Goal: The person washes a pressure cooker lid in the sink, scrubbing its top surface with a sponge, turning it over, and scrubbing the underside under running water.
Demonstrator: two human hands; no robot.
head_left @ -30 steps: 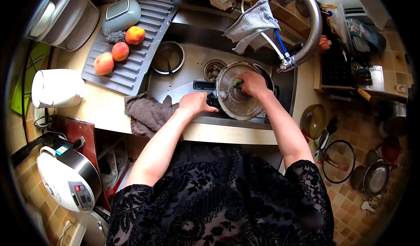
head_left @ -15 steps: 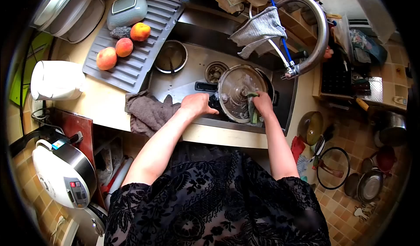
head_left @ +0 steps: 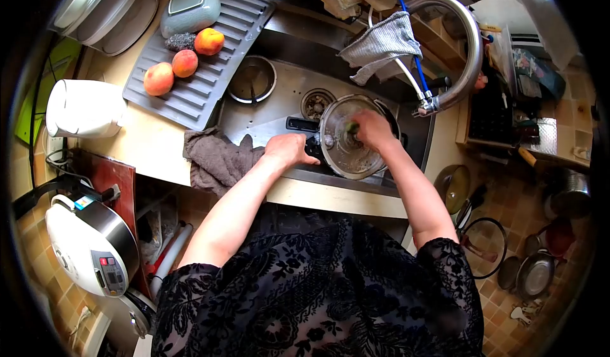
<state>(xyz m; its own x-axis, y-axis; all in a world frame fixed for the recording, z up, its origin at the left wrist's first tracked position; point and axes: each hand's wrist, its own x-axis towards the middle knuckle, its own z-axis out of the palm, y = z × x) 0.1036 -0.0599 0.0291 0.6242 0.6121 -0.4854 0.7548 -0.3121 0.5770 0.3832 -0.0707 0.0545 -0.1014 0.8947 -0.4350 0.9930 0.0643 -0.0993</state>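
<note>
A round metal pot (head_left: 346,157) with soapy smears inside sits in the sink, tilted toward me. My left hand (head_left: 289,151) is closed around a black handle (head_left: 312,146) at the pot's left side, thumb stretched along it. Another black handle (head_left: 302,124) sticks out just above. Inside the pot, my right hand (head_left: 373,130) presses a green scrubbing sponge (head_left: 351,128) against the metal; the fingers hide most of the sponge.
The sink (head_left: 270,119) also holds a small metal bowl (head_left: 252,80) and a drain strainer (head_left: 316,105). A brown towel (head_left: 219,163) lies over its front left edge. Peaches (head_left: 159,79) rest on the grey drainboard (head_left: 190,103). The curved faucet (head_left: 473,52) arches at upper right, with a cloth (head_left: 384,46) hanging.
My right hand has moved from the pot's lower right edge up and left into its middle, taking the sponge along. My left hand stays on the handle.
</note>
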